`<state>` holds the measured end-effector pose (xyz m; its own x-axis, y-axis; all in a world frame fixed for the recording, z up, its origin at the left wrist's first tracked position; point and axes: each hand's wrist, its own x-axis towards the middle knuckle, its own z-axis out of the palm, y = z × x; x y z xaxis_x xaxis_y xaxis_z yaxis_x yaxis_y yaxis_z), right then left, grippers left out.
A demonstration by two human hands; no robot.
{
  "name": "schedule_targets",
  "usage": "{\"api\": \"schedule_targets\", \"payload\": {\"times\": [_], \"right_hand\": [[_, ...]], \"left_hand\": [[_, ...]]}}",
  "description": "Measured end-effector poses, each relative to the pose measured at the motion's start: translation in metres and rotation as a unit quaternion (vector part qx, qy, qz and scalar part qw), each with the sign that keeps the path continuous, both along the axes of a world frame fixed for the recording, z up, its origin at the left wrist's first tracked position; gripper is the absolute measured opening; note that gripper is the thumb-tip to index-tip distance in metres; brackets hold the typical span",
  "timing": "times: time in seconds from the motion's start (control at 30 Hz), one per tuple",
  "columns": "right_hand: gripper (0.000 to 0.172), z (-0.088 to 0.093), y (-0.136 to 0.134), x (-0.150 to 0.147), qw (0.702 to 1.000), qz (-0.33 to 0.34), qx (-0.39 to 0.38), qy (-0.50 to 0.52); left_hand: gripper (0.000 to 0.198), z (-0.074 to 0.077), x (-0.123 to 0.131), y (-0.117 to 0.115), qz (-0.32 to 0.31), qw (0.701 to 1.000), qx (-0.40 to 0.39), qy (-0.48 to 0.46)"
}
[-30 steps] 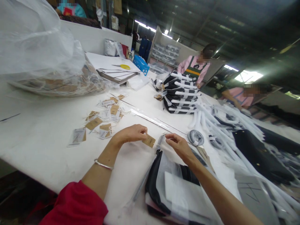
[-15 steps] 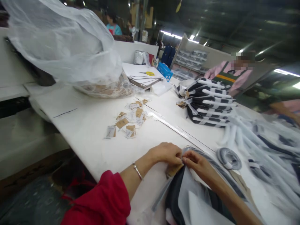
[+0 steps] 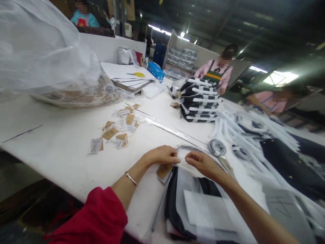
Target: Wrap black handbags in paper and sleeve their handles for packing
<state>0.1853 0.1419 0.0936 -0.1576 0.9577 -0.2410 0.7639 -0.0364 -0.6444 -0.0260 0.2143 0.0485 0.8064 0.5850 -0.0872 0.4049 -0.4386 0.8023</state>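
A black bag (image 3: 172,206), partly wrapped in white padding sheet (image 3: 200,206) and clear plastic, lies on the white table in front of me. At its upper left corner, my left hand (image 3: 165,155) is closed in a pinch. Just beneath those fingers hangs a brown hang tag (image 3: 164,172); whatever the fingertips grip is too small to make out. My right hand (image 3: 200,163) is a short gap to the right, above the bag's top edge, thumb and fingers pressed together. Anything between them is hidden. Grey coiled strap (image 3: 217,147) lies beyond the right hand.
Loose hang tags (image 3: 110,133) lie scattered to the left. Behind them are a large plastic sack (image 3: 50,57), papers with yellow scissors (image 3: 139,74) and a blue box (image 3: 156,72). Stacked wrapped bags (image 3: 200,101) stand ahead. White padded strips (image 3: 243,145) cover the right. Co-workers (image 3: 215,73) are beyond.
My hands were together at the bag's corner and have moved apart, the right one to the right. The view has swung right, showing more of the table's right side.
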Motion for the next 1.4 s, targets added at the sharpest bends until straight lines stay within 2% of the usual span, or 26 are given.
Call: {"api": "schedule_targets", "payload": {"times": [0.1,0.17,0.23,0.33,0.43,0.53,0.63,0.73,0.87,0.97,1.07,1.13,1.23,1.3,1.4], "right_hand": [[0.032,0.024,-0.034,0.021,0.999,-0.025,0.009,-0.045],[0.035,0.038,-0.069,0.033,0.997,-0.036,0.005,-0.067],[0.046,0.045,-0.108,0.042,0.996,-0.030,0.002,-0.090],[0.072,0.033,-0.159,0.049,0.992,0.018,0.032,-0.121],[0.076,0.002,-0.184,0.049,0.975,0.075,0.138,-0.159],[0.069,-0.024,-0.187,0.043,0.945,0.097,0.237,-0.203],[0.066,-0.032,-0.179,0.032,0.928,0.081,0.273,-0.241],[0.062,-0.031,-0.169,0.015,0.922,0.034,0.271,-0.274],[0.058,-0.032,-0.160,-0.011,0.920,-0.026,0.254,-0.299],[0.058,-0.038,-0.168,-0.024,0.919,-0.047,0.245,-0.304],[0.063,-0.041,-0.187,-0.025,0.924,-0.041,0.239,-0.295],[0.065,-0.033,-0.197,-0.016,0.936,-0.020,0.224,-0.270],[0.052,-0.001,-0.194,0.012,0.969,0.005,0.178,-0.169],[0.042,0.024,-0.173,0.038,0.979,-0.030,0.170,-0.111],[0.034,0.045,-0.121,0.079,0.960,-0.072,0.220,-0.158]], "left_hand": [[0.029,0.002,-0.001,0.002,-0.014,1.000,-0.011,-0.008],[0.029,0.005,-0.002,0.003,-0.018,1.000,-0.016,-0.006],[0.029,0.007,-0.003,0.003,-0.021,1.000,-0.020,-0.001],[0.029,0.009,-0.003,0.001,-0.025,0.999,-0.026,0.014],[0.031,0.010,-0.002,-0.005,-0.011,0.999,-0.012,0.047],[0.032,0.010,0.002,-0.014,0.014,0.995,0.031,0.098],[0.032,0.015,0.009,-0.021,0.051,0.981,0.103,0.155],[0.034,0.026,0.022,-0.023,0.086,0.956,0.179,0.214],[0.039,0.046,0.039,-0.030,0.091,0.927,0.237,0.276],[0.043,0.055,0.044,-0.043,0.078,0.918,0.256,0.294],[0.041,0.058,0.039,-0.056,0.056,0.919,0.255,0.295],[0.040,0.061,0.032,-0.059,0.039,0.924,0.241,0.294],[0.043,0.067,0.025,-0.050,0.044,0.931,0.226,0.284],[0.041,0.068,0.027,-0.036,0.072,0.934,0.224,0.267],[0.032,0.058,0.042,-0.015,0.117,0.941,0.221,0.226]]}}
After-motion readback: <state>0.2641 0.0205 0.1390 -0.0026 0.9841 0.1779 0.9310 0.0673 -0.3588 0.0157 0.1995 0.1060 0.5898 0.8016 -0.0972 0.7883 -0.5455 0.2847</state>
